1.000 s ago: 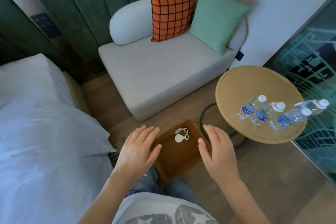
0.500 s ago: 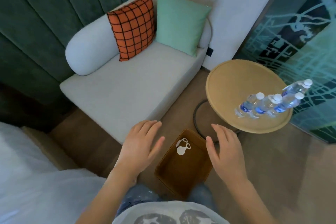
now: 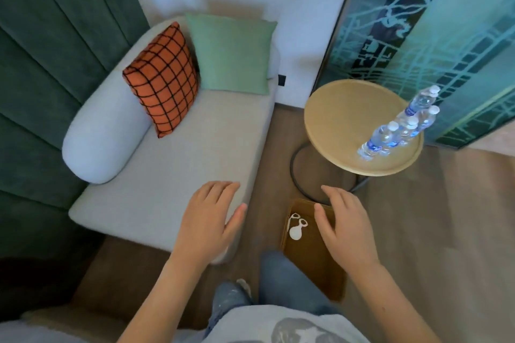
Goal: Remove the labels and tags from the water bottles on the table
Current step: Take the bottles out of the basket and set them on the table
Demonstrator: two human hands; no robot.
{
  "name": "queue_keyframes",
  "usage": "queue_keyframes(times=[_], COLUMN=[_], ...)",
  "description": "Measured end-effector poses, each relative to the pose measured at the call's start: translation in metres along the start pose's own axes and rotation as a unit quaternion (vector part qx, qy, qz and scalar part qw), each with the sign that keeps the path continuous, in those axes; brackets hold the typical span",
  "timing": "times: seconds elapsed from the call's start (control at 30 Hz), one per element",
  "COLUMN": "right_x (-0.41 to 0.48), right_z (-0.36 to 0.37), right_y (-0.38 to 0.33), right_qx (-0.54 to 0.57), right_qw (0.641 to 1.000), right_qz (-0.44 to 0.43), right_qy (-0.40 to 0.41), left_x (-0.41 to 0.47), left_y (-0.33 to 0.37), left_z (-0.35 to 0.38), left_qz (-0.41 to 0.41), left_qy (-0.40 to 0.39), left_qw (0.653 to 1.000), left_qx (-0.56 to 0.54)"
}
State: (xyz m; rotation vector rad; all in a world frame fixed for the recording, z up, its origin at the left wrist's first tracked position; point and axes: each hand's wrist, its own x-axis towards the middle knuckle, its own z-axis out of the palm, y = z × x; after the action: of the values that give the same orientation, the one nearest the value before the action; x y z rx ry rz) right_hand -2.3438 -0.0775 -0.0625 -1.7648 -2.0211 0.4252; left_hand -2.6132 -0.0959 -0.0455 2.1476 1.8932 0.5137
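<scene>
Several clear water bottles (image 3: 401,127) with white caps and blue labels stand in a row at the right edge of a round tan side table (image 3: 340,117). My left hand (image 3: 207,221) hovers flat with straight fingers in front of the sofa's corner, holding nothing. My right hand (image 3: 344,224) is spread over a brown tray (image 3: 309,256) on the floor, also holding nothing. Both hands are well short of the bottles.
A grey sofa (image 3: 178,175) with an orange checked cushion (image 3: 164,78) and a green cushion (image 3: 231,53) stands to the left. White tags (image 3: 295,227) lie in the brown tray. A patterned glass panel (image 3: 434,30) rises behind the table. My denim-clad knees (image 3: 281,281) are below.
The view has swung to the right; the bed has slid out of sight and the table has come nearer. Both hands stay spread and hold nothing.
</scene>
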Motion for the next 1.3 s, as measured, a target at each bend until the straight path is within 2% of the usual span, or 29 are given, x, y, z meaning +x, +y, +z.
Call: queue_keyframes(times=[0.2, 0.4, 0.53, 0.67, 0.83, 0.97, 1.13, 1.3], right_x=[0.013, 0.051, 0.096, 0.148, 0.207, 0.242, 0.263, 0.28], right_z=[0.01, 0.023, 0.024, 0.011, -0.026, -0.053, -0.054, -0.029], right_y=[-0.01, 0.009, 0.032, 0.064, 0.105, 0.131, 0.16, 0.18], right_qx=[-0.005, -0.02, -0.024, -0.025, -0.043, -0.051, -0.061, -0.071], right_qw=[1.0, 0.998, 0.996, 0.989, 0.973, 0.955, 0.932, 0.891], right_qz=[0.021, 0.049, 0.069, 0.11, 0.162, 0.197, 0.262, 0.362], right_qy=[0.011, 0.016, 0.056, 0.1, 0.161, 0.215, 0.243, 0.265], left_x=[0.026, 0.068, 0.134, 0.227, 0.344, 0.414, 0.473, 0.519], left_y=[-0.007, -0.017, -0.011, 0.012, 0.059, 0.095, 0.125, 0.144], left_z=[0.011, 0.029, 0.045, 0.06, 0.071, 0.086, 0.115, 0.152], left_qz=[0.037, 0.051, 0.085, 0.153, 0.26, 0.315, 0.37, 0.436], left_qy=[-0.026, -0.047, -0.065, -0.085, -0.055, -0.054, -0.109, -0.202], left_qw=[0.999, 0.998, 0.994, 0.985, 0.964, 0.947, 0.921, 0.875], left_qx=[-0.011, -0.011, -0.009, -0.009, -0.023, -0.046, -0.055, -0.063])
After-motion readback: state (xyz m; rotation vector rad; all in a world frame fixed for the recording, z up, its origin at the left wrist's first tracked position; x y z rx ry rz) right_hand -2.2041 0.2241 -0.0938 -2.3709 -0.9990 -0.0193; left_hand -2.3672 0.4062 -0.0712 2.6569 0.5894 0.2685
